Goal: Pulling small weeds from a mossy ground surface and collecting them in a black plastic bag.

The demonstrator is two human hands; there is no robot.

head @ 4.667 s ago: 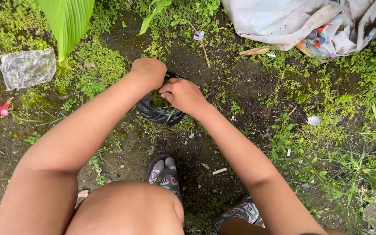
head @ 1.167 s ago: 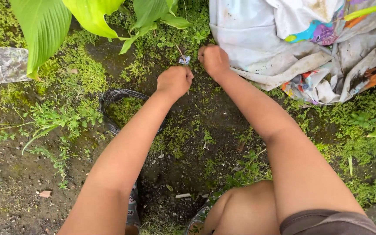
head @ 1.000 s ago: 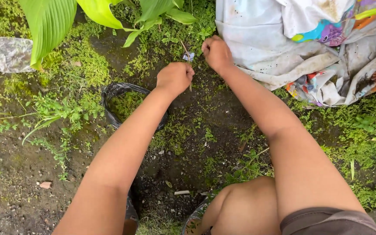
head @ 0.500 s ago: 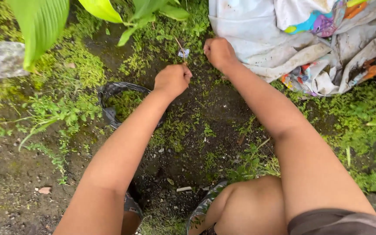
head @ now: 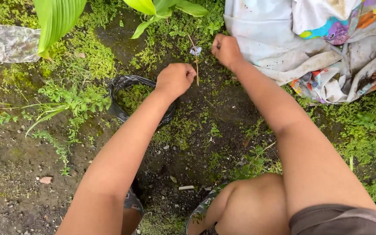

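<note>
Between the hands, thin stick pointing away, near-vertical

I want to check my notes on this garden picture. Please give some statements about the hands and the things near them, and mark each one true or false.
1. The left hand is closed on a thin stick. True.
2. The black bag lies to the right of both arms. False: it lies on the ground under and beside the left arm.
3. The right hand is a closed fist beside the white cloth. True.
4. The black bag is filled with stones. False: green moss-like plants show inside it.
5. A clear plastic bag lies at the far left on the moss. True.
</note>
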